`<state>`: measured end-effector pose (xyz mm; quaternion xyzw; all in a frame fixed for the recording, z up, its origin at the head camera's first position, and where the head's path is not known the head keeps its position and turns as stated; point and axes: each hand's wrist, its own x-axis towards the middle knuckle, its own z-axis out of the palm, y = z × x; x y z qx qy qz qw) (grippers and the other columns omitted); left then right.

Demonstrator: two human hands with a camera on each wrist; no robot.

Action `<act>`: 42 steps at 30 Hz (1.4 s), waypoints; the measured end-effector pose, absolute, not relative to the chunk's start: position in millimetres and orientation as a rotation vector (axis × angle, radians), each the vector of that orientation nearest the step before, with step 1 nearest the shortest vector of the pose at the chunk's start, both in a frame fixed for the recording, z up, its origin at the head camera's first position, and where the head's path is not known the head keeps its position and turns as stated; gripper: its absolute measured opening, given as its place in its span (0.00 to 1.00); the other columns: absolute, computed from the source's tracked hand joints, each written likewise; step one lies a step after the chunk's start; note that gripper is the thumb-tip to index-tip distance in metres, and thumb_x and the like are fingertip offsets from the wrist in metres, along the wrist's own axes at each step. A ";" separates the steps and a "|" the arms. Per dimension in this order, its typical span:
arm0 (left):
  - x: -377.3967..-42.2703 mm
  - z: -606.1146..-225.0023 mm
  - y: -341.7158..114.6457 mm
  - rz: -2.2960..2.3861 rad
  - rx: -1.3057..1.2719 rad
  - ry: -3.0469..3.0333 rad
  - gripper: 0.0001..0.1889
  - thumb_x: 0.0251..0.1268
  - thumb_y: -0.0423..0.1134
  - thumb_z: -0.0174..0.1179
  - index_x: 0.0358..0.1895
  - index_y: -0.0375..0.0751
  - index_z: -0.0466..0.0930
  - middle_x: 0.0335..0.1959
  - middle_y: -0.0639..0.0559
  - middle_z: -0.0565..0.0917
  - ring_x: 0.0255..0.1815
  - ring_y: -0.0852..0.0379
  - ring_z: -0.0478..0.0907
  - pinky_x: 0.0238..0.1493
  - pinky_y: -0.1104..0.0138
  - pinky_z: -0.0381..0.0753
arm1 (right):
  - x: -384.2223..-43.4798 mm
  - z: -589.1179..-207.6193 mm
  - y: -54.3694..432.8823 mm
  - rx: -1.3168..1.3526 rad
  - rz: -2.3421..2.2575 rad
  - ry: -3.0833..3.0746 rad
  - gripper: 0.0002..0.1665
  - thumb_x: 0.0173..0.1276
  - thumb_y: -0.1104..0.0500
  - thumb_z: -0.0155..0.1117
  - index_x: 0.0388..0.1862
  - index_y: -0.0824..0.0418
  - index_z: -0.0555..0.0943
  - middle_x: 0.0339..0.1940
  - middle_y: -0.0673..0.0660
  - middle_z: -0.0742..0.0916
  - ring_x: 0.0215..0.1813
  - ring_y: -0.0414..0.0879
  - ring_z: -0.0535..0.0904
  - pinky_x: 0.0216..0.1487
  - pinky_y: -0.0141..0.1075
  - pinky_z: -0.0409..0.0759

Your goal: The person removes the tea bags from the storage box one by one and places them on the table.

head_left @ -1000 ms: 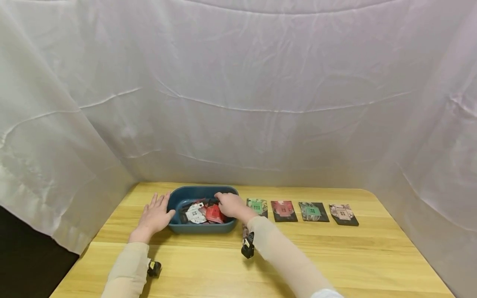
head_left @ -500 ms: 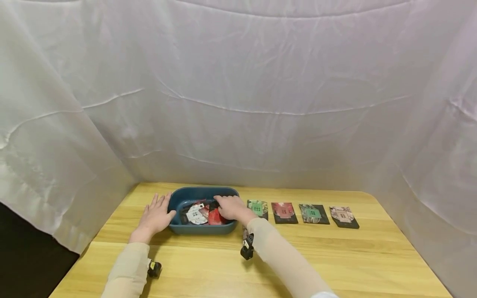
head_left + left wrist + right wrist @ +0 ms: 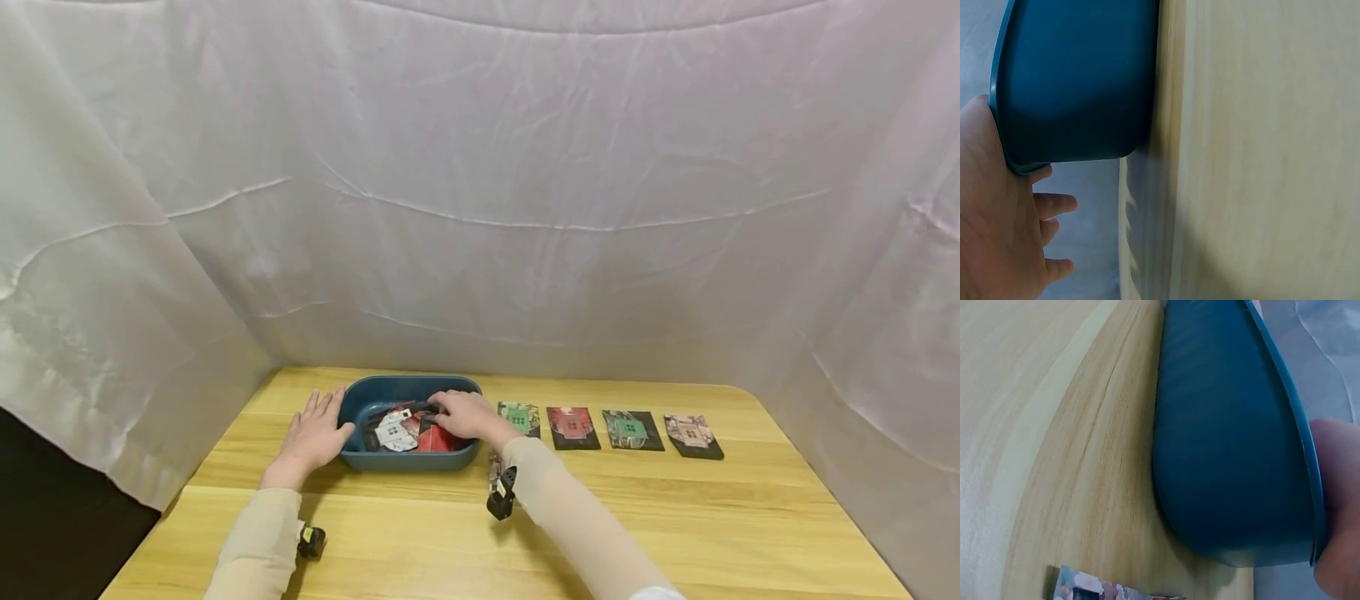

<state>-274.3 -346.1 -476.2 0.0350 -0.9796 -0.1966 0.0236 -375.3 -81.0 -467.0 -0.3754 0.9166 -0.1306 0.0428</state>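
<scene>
A dark blue plastic basin (image 3: 408,462) stands at the back left of the table with several flat packets heaped inside. Among them are a white packet (image 3: 395,432) and a red packet (image 3: 437,441). My left hand (image 3: 311,435) rests against the basin's left end, fingers spread and straight; the left wrist view shows its thumb side at the rim. My right hand (image 3: 467,414) reaches over the right end, fingers bent down onto the packets beside the red one. Its fingertips are hidden, and in the right wrist view the basin wall (image 3: 1229,444) covers them.
Right of the basin lies a row of flat packets: green (image 3: 519,418), red-and-black (image 3: 573,427), green-and-black (image 3: 632,429) and beige-and-black (image 3: 693,436). Another packet (image 3: 494,467) is partly under my right forearm. A pale curtain (image 3: 525,208) surrounds the table.
My right hand's fingers have shifted slightly among the packets, and the red packet now lies differently under them. The left hand has stayed put.
</scene>
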 end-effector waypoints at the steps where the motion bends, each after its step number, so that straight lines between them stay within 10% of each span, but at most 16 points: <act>1: -274.2 -476.1 -346.0 -0.611 0.108 -3.033 0.38 0.72 0.49 0.47 0.79 0.41 0.42 0.77 0.30 0.51 0.79 0.31 0.36 0.71 0.31 0.41 | -375.8 -467.3 -80.2 -1.152 -0.445 2.796 0.21 0.75 0.53 0.53 0.64 0.50 0.77 0.48 0.50 0.86 0.44 0.40 0.81 0.47 0.36 0.79; 27: -275.0 -477.2 -347.4 -0.649 0.097 -3.031 0.38 0.73 0.48 0.46 0.79 0.40 0.42 0.77 0.29 0.51 0.79 0.30 0.35 0.71 0.31 0.39 | -383.7 -461.8 -61.2 -1.096 -1.244 2.514 0.09 0.73 0.61 0.56 0.45 0.60 0.83 0.44 0.57 0.87 0.45 0.46 0.81 0.47 0.36 0.80; 42: -273.5 -477.4 -346.6 -0.658 0.089 -3.024 0.38 0.73 0.48 0.46 0.79 0.40 0.42 0.77 0.29 0.51 0.79 0.30 0.35 0.71 0.31 0.39 | -374.7 -448.4 -28.4 -0.410 -1.952 2.250 0.11 0.69 0.66 0.57 0.46 0.69 0.80 0.43 0.63 0.87 0.33 0.41 0.79 0.37 0.34 0.81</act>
